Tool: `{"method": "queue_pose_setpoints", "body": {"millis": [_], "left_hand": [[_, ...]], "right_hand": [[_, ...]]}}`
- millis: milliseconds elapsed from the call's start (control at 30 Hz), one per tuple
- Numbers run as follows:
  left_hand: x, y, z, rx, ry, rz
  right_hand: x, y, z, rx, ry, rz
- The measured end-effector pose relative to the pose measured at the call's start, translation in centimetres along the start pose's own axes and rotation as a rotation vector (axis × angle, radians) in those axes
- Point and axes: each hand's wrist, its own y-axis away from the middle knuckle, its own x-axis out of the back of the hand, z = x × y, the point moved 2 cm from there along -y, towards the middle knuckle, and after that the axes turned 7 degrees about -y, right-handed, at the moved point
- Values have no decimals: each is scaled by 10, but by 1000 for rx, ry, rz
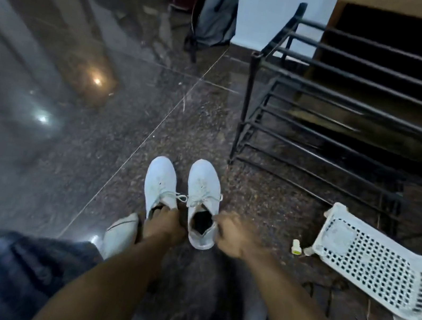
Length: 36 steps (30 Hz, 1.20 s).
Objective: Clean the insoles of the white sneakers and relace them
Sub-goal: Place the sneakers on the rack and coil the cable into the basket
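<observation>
Your left hand [163, 223] sits at the mouth of the left shoe [160, 185]. Its fingers are curled and seem to reach inside, but blur hides what they hold, so you cannot tell the grip. Your right hand [230, 235] is curled on the heel rim of the right shoe [202, 194] and pinches it. Both shoes stand side by side on the floor [93, 154], just past your hands. Their toes point away from you, so each shoe runs long from your hand outward. A pale insole [121, 231] seems to lie beside your left wrist. To pull the next one, draw it back toward you.
</observation>
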Motion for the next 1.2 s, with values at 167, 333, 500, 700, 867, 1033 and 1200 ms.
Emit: {"method": "queue_pose_setpoints", "body": {"millis": [167, 333, 500, 700, 867, 1033, 1200], "left_hand": [[-32, -8, -15, 120, 15, -58], [-42, -26, -19, 142, -74, -126], [-46, -45, -30, 66, -207, -135], [-36, -33, -19, -53, -340, -98], [-15, 5, 14, -162, -304, -74], [23, 37, 48, -285, -182, -98], [86, 79, 90, -493, -236, -133]], "right_hand": [[-55, -33, -20, -24, 109, -125], [-84, -51, -18, -113, 219, -233], [-94, -52, -5, -72, 242, -140], [-75, -27, 5, -26, 184, -141], [-30, 8, 20, -68, 101, -185], [33, 47, 23, -127, 23, -172], [107, 90, 18, -196, -57, -190]]}}
